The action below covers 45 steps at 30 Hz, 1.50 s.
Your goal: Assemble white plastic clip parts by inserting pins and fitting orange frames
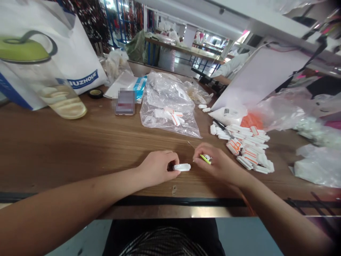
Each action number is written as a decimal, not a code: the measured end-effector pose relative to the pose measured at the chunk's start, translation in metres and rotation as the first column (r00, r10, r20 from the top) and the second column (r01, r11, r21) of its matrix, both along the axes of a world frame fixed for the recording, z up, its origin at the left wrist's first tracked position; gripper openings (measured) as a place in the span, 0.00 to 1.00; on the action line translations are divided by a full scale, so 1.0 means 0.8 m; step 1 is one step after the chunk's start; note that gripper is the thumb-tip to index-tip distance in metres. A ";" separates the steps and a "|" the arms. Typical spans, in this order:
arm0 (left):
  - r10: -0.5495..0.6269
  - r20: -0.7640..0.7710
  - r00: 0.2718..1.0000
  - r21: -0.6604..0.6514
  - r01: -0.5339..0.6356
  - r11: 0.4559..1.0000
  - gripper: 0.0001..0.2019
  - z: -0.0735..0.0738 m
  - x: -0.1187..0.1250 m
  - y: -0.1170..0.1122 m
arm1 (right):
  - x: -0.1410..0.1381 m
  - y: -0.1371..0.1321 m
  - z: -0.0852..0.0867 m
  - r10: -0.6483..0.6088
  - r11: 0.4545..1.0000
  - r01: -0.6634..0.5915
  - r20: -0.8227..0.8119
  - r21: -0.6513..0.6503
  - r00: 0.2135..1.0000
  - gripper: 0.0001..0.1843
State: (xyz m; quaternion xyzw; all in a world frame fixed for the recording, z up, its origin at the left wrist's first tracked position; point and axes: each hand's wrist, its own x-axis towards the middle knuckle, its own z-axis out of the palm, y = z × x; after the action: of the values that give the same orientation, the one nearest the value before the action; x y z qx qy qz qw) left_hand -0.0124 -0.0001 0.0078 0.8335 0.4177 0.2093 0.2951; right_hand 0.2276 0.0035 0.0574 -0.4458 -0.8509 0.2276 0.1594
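Note:
Near the front of the wooden table (pixel 112 153), my left hand (pixel 158 166) pinches one end of a small, oblong white plastic piece (pixel 183 167) between thumb and forefinger. To its right, my right hand (pixel 217 164) is closed around a thin tool with a yellow-green handle (pixel 205 159). A slim metal tip sticks out past the fingers, pointing up and left, apart from the white piece. What kind of tool it is cannot be made out. Beyond my right hand lies a heap of similar white plastic pieces (pixel 246 142), some with orange markings.
A clear plastic bag (pixel 170 96) with a few white pieces on it lies ahead. A phone (pixel 125 103), a black tape roll (pixel 95 94) and a green-lidded bottle (pixel 58 96) stand to the left. More plastic bags (pixel 317 165) are on the right. Someone's arm (pixel 226 73) shows behind.

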 end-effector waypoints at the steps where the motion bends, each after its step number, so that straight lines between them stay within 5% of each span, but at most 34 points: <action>1: 0.001 -0.003 1.000 0.003 -0.001 1.000 0.06 0.000 0.000 0.000 | -0.012 -0.007 -0.003 0.037 0.999 -0.037 -0.033 -0.003 0.999 0.06; 5: -0.014 -0.006 1.000 0.009 0.014 1.000 0.06 -0.001 0.000 0.001 | -0.038 -0.020 -0.019 0.054 0.998 -0.052 -0.067 0.031 0.996 0.05; 15: -0.031 0.020 0.999 0.047 0.030 0.998 0.06 -0.004 -0.001 0.002 | -0.039 -0.019 -0.034 0.080 0.985 -0.080 0.004 0.155 0.997 0.04; 29: -0.011 0.044 0.999 0.018 0.011 1.000 0.06 -0.003 -0.001 0.000 | -0.032 -0.035 -0.033 0.101 0.908 -0.139 0.116 0.396 0.988 0.07; 34: 0.003 0.012 1.000 0.011 -0.004 1.000 0.06 -0.003 -0.001 -0.001 | -0.047 -0.045 -0.031 0.097 0.911 -0.169 0.202 0.376 0.975 0.10; 38: 0.006 0.003 1.000 0.017 -0.006 1.000 0.05 -0.002 0.000 -0.001 | -0.026 -0.038 -0.029 0.076 0.962 -0.078 0.017 0.263 0.997 0.10; 41: 0.002 -0.011 1.000 0.017 -0.002 1.000 0.05 -0.002 0.000 -0.002 | 0.021 -0.019 -0.026 -0.132 0.970 0.158 -0.148 0.185 0.980 0.09; 45: 0.000 -0.025 1.000 0.007 0.000 1.000 0.06 -0.002 -0.001 -0.001 | 0.094 0.007 -0.023 -0.405 0.913 0.401 0.055 0.079 0.913 0.09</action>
State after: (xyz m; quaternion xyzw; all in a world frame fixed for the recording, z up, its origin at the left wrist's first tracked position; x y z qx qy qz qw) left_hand -0.0132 -0.0007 0.0062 0.8371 0.4205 0.2005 0.2867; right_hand 0.3031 0.0091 0.0389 -0.6139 -0.7529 0.1457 0.1874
